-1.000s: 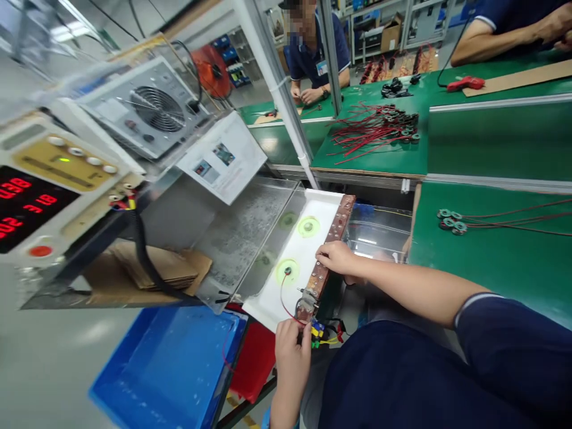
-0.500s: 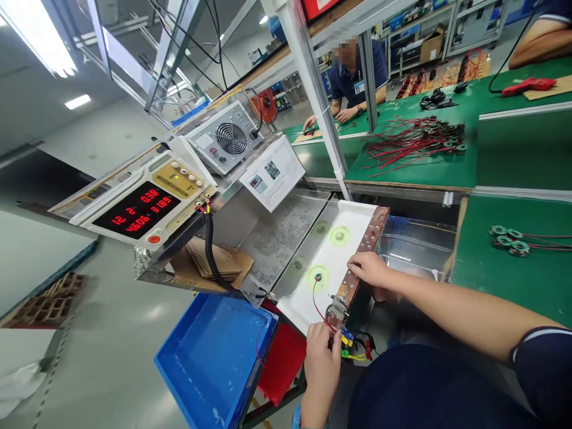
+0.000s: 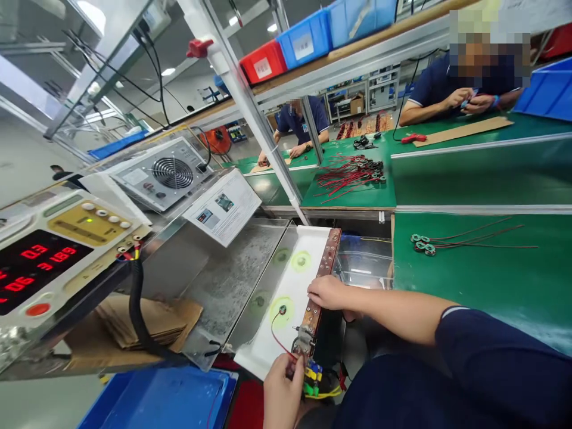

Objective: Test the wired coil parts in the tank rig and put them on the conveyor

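Observation:
My left hand (image 3: 283, 381) pinches a thin red wire (image 3: 277, 339) at the near end of a brown, screw-studded bar (image 3: 329, 253). That wire runs up to a small round component (image 3: 282, 310), which sits on a yellow-green ring on the white plate (image 3: 261, 351). Beside my left fingertips is a small metal clamp (image 3: 304, 337), with yellow and green connectors (image 3: 313, 375) hanging below it. Farther along, my right hand (image 3: 328, 292) is curled over the bar's edge, its fingers partly hidden. A second ring (image 3: 301, 261) lies farther back on the plate.
To the left stand a meter with red digits (image 3: 40, 262) and a fan-cooled box (image 3: 165, 173). A blue tray (image 3: 165, 393) sits below. Wired round components (image 3: 422, 244) lie on the green mat (image 3: 469, 286), with a larger pile (image 3: 357, 173) behind. Two co-workers sit across.
My view has swung to the right, so the bench appears farther left and a second co-worker shows more fully. Both hands keep their places at the bar and wire.

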Motion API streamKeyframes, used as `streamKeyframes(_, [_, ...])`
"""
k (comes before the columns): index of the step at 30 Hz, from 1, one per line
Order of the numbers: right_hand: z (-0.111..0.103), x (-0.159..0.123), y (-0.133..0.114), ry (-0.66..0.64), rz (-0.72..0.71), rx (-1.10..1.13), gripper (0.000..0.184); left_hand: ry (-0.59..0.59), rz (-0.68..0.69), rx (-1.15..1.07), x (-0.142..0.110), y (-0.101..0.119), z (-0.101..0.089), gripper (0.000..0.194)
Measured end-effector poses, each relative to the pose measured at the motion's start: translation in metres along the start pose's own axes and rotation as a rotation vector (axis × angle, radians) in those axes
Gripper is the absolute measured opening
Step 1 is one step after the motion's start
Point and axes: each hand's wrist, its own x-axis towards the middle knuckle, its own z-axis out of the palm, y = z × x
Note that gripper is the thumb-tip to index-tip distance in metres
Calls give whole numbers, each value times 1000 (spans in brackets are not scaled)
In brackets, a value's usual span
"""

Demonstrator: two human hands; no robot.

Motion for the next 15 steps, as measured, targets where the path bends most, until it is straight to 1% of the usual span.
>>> streamKeyframes(1, [0, 3, -6, -12, -38, -41, 24, 34, -83, -39, 7, -5, -1, 41])
streamKeyframes(3, [3, 16, -19, -35, -90, -105, 25, 139, -241, -80, 21, -13, -2, 48])
streamKeyframes(5, [11, 36, -34, -108, -118, -173, 23, 244, -327, -64, 33, -19, -2, 53])
streamKeyframes(7, [22, 60, -48, -231, -129, -246, 25, 278, -339, -35, 40, -23, -2, 54])
streamKeyframes(9, [33, 82, -59, -355, -129, -306, 32, 268, -331, -40, 41, -27, 0, 55])
streamKeyframes(11, [44, 98, -65, -439, -142, -342, 32, 271, -340, -64, 39, -32, 2, 57])
streamKeyframes(13, [54, 109, -68, -488, -141, -353, 21, 303, -345, -71, 37, -36, 5, 57])
streamKeyframes(15, [65, 117, -69, -501, -116, -342, 6, 325, -325, -62, 35, -39, 7, 54])
